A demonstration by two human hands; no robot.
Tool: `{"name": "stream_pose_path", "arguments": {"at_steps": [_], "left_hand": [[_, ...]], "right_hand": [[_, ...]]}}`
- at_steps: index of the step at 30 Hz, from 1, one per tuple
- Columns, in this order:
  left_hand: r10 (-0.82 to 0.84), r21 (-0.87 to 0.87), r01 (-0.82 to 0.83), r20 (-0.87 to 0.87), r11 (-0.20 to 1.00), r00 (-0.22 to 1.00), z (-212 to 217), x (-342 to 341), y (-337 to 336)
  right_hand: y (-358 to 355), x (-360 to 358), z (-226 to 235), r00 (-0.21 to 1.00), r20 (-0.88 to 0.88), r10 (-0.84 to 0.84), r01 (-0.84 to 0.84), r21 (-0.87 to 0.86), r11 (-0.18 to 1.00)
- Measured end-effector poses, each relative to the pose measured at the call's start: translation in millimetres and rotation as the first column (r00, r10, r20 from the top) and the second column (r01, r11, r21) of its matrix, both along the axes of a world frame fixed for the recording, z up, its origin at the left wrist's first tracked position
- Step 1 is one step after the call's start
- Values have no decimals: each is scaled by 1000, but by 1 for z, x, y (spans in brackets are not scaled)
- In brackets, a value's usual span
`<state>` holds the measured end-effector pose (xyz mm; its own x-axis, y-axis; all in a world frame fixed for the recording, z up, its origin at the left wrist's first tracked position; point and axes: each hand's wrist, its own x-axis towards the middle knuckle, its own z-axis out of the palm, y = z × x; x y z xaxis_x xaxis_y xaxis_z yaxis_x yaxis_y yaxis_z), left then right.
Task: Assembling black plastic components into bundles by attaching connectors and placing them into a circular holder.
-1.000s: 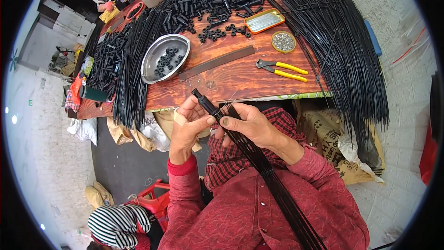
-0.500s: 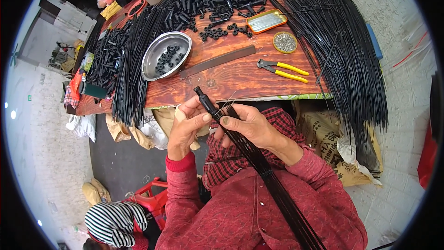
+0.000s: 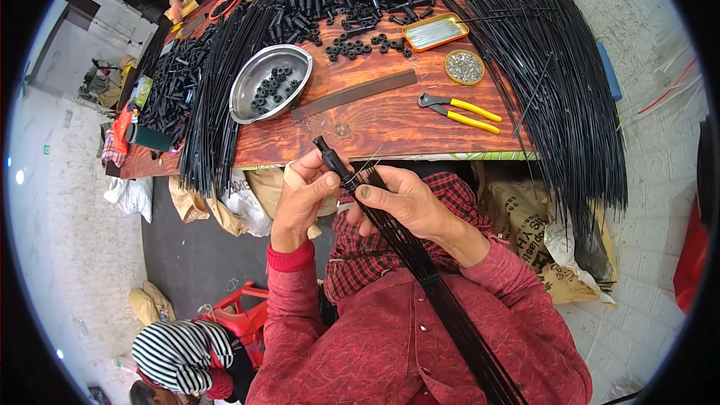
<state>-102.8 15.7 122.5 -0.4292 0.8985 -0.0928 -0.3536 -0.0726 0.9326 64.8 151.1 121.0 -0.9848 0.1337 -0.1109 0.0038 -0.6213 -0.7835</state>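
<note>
Between thumb and fingers, my left hand [image 3: 306,196] grips a black plastic sleeve [image 3: 331,157] with a narrow neck, tilted up and to the left. A bundle of thin black rods [image 3: 429,279] meets the lower end of this sleeve. My right hand [image 3: 405,204] is closed around the bundle, thumb on top, just below the joint. Thin wire ends [image 3: 373,157] stick up beside the joint. Lower down, a tie wraps the bundle, which slants across my red jacket toward the lower edge. My fingers partly hide where the rods enter the sleeve.
Across the wooden table [image 3: 360,124] lie a metal bowl [image 3: 238,97] of black rings, a dark flat bar [image 3: 352,95], yellow-handled pincers [image 3: 472,111], a wire tray [image 3: 436,31] and a round dish of small metal pieces [image 3: 464,67]. Rod piles [image 3: 570,105] flank them. Other people are at left.
My hands keep nearly the same grip on sleeve and bundle. At the upper left, the co-worker's hands have shifted left and lower. The person in stripes at lower left has moved slightly.
</note>
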Motion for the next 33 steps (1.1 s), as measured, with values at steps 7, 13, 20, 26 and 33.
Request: {"name": "stream_pose_path", "arguments": {"at_steps": [7, 13, 20, 26, 33], "left_hand": [[-14, 5, 14, 22, 1000, 1000, 3, 3, 2], [-54, 5, 54, 5, 999, 999, 6, 0, 2], [-66, 39, 66, 4, 997, 998, 9, 2, 4], [-66, 26, 68, -57, 997, 996, 11, 1, 2], [-11, -64, 7, -64, 998, 998, 16, 5, 0]], "right_hand": [[1, 1, -1, 1000, 12, -7, 7, 19, 1000], [0, 2, 0, 1000, 8, -6, 5, 23, 1000], [0, 2, 3, 1000, 17, 8, -8, 19, 1000], [0, 1, 3, 1000, 4, 6, -6, 33, 999], [0, 2, 1, 1000, -10, -2, 2, 9, 1000]]}}
